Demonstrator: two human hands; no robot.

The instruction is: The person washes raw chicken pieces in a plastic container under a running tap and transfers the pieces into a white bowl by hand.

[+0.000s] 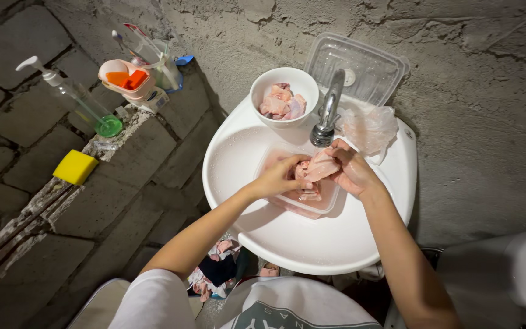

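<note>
Hands [278,176] [351,170] (two) grip one meat piece [321,166].

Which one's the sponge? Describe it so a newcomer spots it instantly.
Start at the white sink where both hands work, then look far left to the rough stone ledge running along the wall. The sponge lies flat on that ledge, below the clear pump bottle with green liquid. It is the only plain yellow block there; its neighbours are bottles, cups and brushes.
</note>
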